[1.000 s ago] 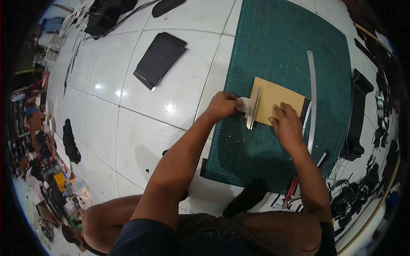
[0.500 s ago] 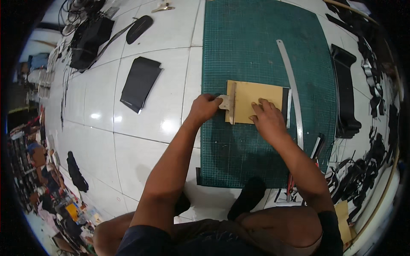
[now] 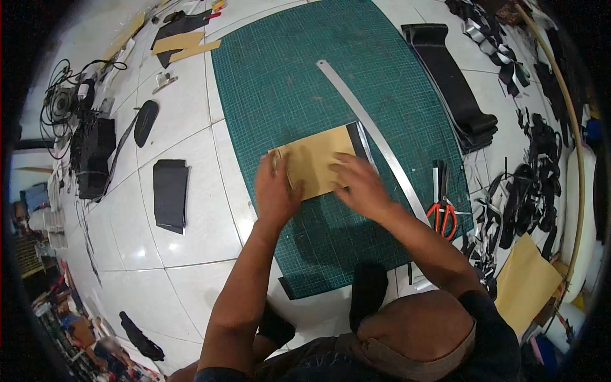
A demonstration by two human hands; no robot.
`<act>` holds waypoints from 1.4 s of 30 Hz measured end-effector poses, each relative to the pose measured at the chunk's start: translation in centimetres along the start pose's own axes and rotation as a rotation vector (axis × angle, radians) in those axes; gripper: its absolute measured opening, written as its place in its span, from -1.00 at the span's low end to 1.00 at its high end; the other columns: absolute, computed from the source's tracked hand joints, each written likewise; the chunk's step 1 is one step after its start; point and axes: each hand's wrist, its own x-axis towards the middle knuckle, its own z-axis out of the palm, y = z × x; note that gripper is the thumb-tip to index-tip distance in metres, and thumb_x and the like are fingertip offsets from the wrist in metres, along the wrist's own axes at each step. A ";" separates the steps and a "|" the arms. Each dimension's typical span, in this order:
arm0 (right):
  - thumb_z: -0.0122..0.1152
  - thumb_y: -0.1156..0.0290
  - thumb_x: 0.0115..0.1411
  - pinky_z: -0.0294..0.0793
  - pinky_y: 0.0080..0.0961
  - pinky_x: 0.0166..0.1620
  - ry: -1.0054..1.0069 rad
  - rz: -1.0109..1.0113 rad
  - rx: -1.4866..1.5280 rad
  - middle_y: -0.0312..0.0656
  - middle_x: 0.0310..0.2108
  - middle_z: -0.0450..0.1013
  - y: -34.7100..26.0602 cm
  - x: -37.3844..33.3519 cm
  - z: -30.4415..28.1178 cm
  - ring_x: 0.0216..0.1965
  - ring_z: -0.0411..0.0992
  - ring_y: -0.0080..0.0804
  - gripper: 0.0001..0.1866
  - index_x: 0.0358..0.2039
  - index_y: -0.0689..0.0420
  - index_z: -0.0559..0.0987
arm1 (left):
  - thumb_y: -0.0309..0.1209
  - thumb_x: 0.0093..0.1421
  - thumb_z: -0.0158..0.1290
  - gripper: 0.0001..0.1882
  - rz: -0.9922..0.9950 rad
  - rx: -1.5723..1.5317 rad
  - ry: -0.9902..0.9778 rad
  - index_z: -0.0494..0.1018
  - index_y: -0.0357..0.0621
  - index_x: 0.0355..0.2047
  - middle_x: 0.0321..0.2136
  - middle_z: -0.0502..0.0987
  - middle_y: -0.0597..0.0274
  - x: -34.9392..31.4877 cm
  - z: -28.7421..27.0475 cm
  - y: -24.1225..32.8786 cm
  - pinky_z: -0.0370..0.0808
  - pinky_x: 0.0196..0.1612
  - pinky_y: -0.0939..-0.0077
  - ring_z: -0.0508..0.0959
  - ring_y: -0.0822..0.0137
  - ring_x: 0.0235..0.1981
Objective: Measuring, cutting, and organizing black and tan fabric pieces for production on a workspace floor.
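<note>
A tan rectangular card (image 3: 318, 149) lies over a black sheet (image 3: 361, 146) on the green cutting mat (image 3: 305, 83). The black sheet, with a shiny silver edge, shows past the card's right end. My left hand (image 3: 277, 191) covers the card's left end, thumb and fingers apart and lying on it. A thin strip of the metal clip (image 3: 277, 156) seems to show by its fingertips; the remainder is hidden. My right hand (image 3: 361, 184) rests on the card's near right part with fingers spread, holding nothing.
A steel ruler (image 3: 372, 137) lies on the mat right of the card, red-handled scissors (image 3: 442, 216) beside it. Left on white tiles are a folded black piece (image 3: 170, 194) and another metal clip (image 3: 164, 81). A black stack (image 3: 455, 83) and scraps (image 3: 534, 184) lie right.
The view has turned, so the mat and card appear tilted. My left hand has gone from pinching the clip's handle to lying spread over the card's left end. My right hand stays on the card.
</note>
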 end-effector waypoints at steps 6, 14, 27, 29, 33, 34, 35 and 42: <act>0.23 0.31 0.18 0.41 -0.26 -0.07 0.007 0.709 -0.016 -0.01 -0.20 0.41 2.5 -10.0 -6.9 -0.13 0.42 -0.07 -0.68 -0.13 0.23 0.48 | -0.07 -0.08 0.31 -0.10 0.284 0.069 -0.342 0.17 0.11 0.26 0.25 0.14 -0.07 2.8 1.8 3.4 0.16 0.30 0.01 0.16 -0.05 0.28; 0.23 0.23 0.19 0.32 -0.11 0.00 0.304 0.745 -0.559 0.13 -0.13 0.37 3.7 -18.2 -7.5 -0.05 0.33 0.09 -0.61 -0.08 0.23 0.47 | -0.12 -0.12 0.34 -0.07 0.231 0.142 -0.518 0.15 0.04 0.25 0.22 0.14 -0.14 3.7 2.0 3.8 0.18 0.27 -0.07 0.13 -0.18 0.28; 0.30 0.25 0.10 0.41 -0.18 -0.12 0.105 0.786 -0.420 -0.03 -0.26 0.45 1.8 -12.9 -8.4 -0.20 0.43 -0.01 -0.69 -0.24 0.19 0.51 | 0.10 0.03 0.13 -0.14 0.221 0.113 -0.611 0.19 -0.11 0.24 0.12 0.24 -0.21 5.6 0.5 4.8 0.33 0.15 -0.03 0.26 -0.22 0.16; 0.30 0.24 0.10 0.41 -0.17 -0.16 0.090 0.831 -0.339 -0.03 -0.29 0.46 4.7 -13.6 -9.3 -0.23 0.45 -0.01 -0.70 -0.28 0.18 0.50 | 0.08 0.03 0.15 -0.14 0.227 0.053 -0.571 0.18 -0.10 0.25 0.10 0.26 -0.19 6.1 1.4 5.1 0.36 0.11 -0.04 0.29 -0.22 0.12; 0.22 0.26 0.17 0.44 -0.13 -0.26 -0.077 0.906 -0.208 0.05 -0.35 0.50 5.4 -13.1 -10.0 -0.33 0.50 0.02 -0.72 -0.27 0.20 0.46 | 0.02 0.01 0.21 -0.13 0.227 0.012 -0.568 0.16 -0.03 0.27 0.06 0.28 -0.15 6.4 1.3 4.7 0.44 0.04 -0.02 0.33 -0.21 0.08; 0.18 0.27 0.20 0.44 -0.12 -0.25 -0.089 0.882 -0.197 0.06 -0.34 0.51 4.1 -12.4 -9.4 -0.33 0.50 0.04 -0.72 -0.24 0.22 0.45 | 0.02 0.01 0.21 -0.13 0.203 0.027 -0.548 0.16 -0.03 0.27 0.06 0.28 -0.15 6.2 1.3 4.0 0.44 0.04 -0.02 0.33 -0.21 0.08; 0.15 0.29 0.21 0.45 -0.14 -0.22 -0.005 0.845 -0.168 0.08 -0.30 0.50 2.8 -11.9 -9.0 -0.29 0.50 0.05 -0.72 -0.19 0.22 0.44 | 0.01 -0.01 0.23 -0.11 0.198 0.080 -0.576 0.15 0.00 0.27 0.08 0.27 -0.14 6.0 1.6 3.5 0.45 0.02 -0.01 0.33 -0.21 0.09; 0.21 0.33 0.18 0.40 -0.19 -0.02 0.245 0.825 0.184 0.12 -0.14 0.45 -4.1 -15.3 -2.4 -0.11 0.44 0.02 -0.53 0.05 0.28 0.41 | -0.09 -0.11 0.34 -0.10 0.229 0.212 -0.529 0.21 -0.07 0.21 0.20 0.17 -0.08 6.6 2.0 5.7 0.24 0.25 0.04 0.19 -0.15 0.23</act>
